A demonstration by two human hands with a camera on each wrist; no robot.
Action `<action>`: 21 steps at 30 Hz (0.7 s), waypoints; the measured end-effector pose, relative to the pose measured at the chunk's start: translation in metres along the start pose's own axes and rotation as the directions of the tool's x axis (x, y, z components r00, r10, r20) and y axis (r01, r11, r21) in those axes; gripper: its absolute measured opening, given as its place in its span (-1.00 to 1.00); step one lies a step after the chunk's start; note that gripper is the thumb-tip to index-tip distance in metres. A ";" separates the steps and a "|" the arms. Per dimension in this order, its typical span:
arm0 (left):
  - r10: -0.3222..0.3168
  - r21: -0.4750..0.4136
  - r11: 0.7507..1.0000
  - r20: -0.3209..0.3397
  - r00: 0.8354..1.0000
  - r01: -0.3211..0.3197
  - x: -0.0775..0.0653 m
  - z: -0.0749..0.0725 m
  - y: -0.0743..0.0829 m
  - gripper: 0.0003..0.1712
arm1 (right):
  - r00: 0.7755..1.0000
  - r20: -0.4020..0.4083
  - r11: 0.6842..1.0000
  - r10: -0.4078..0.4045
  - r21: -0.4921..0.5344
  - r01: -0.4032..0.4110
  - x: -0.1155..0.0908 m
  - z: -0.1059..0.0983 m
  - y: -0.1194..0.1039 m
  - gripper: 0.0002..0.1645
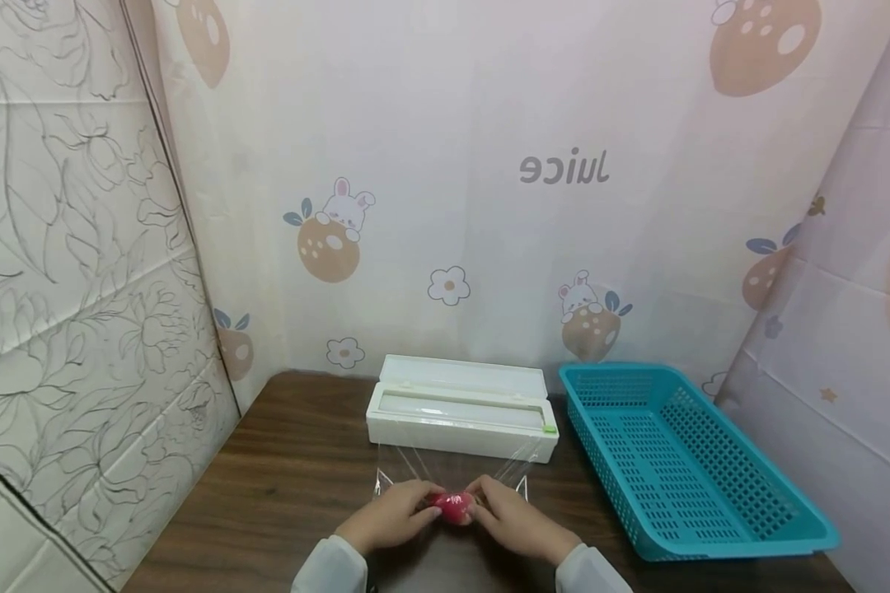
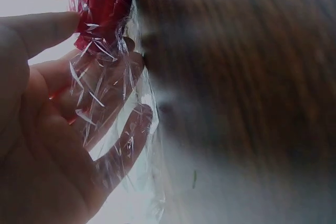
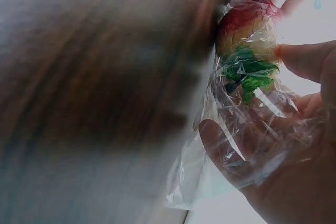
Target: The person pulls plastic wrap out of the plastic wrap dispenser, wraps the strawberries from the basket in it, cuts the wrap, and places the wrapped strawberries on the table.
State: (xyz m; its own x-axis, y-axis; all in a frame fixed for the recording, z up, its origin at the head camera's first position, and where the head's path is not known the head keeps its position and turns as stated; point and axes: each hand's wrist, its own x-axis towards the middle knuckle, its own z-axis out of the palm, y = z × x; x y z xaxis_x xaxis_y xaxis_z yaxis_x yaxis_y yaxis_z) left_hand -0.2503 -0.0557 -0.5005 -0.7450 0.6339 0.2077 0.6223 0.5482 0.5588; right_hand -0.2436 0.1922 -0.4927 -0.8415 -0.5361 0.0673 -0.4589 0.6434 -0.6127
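A small red fruit [image 1: 456, 507] lies between my two hands, low over the table, with clear cling film wrapped around it. In the right wrist view its other end is cream-coloured, with green leaves [image 3: 249, 72] under the film. My left hand [image 1: 396, 515] pinches the red end with thumb and fingers; film [image 2: 105, 98] crosses its fingers. At the leafy end, my right hand [image 1: 515, 520] holds the fruit and the crumpled film by thumb and fingers. From the fruit, the sheet stretches back to a white cling film dispenser [image 1: 460, 434] whose lid [image 1: 463, 375] stands raised.
A turquoise plastic basket [image 1: 742, 548] stands on the right of the dark wooden table [image 1: 267, 486]. Behind the dispenser hangs a printed curtain [image 1: 445, 206], and another patterned sheet [image 1: 81, 247] closes off the left side. A green slider [image 1: 550, 429] sits on the dispenser's right end.
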 end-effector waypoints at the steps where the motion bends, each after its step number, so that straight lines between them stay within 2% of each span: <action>1: -0.003 0.011 1.000 -0.005 1.000 0.003 0.001 0.000 0.000 -0.65 | 1.000 0.002 1.000 0.004 0.001 -0.004 0.002 -0.001 0.000 -0.72; 5: -0.015 0.050 0.999 -0.019 1.000 0.016 0.003 0.001 -0.003 -0.65 | 0.999 0.022 0.999 0.045 0.009 -0.045 0.008 -0.004 0.000 -0.71; 10: -0.036 0.055 0.998 -0.019 0.999 0.037 0.005 0.001 -0.004 -0.65 | 0.994 0.051 0.995 0.095 0.028 -0.096 0.013 -0.007 0.001 -0.70; 15: -0.087 0.104 0.991 0.009 0.996 0.085 0.004 -0.002 0.000 -0.47 | 0.988 0.069 0.989 0.135 0.052 -0.139 0.016 -0.008 0.002 -0.65; 18: -0.060 0.172 0.983 -0.016 0.998 0.062 0.003 -0.003 0.005 -0.41 | 0.983 0.085 0.982 0.165 0.079 -0.172 0.017 -0.009 0.003 -0.63; 21: 0.025 0.234 0.972 -0.084 0.996 -0.005 0.003 -0.005 0.011 -0.49 | 0.978 0.099 0.975 0.182 0.107 -0.192 0.018 -0.011 0.004 -0.60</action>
State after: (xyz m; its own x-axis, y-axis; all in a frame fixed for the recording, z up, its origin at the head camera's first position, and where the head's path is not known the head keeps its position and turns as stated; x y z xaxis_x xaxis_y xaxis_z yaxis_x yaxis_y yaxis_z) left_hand -0.2468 -0.0501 -0.4895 -0.7468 0.5994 0.2882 0.6647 0.6577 0.3544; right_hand -0.2635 0.1907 -0.4851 -0.8783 -0.4618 -0.1239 -0.2554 0.6723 -0.6949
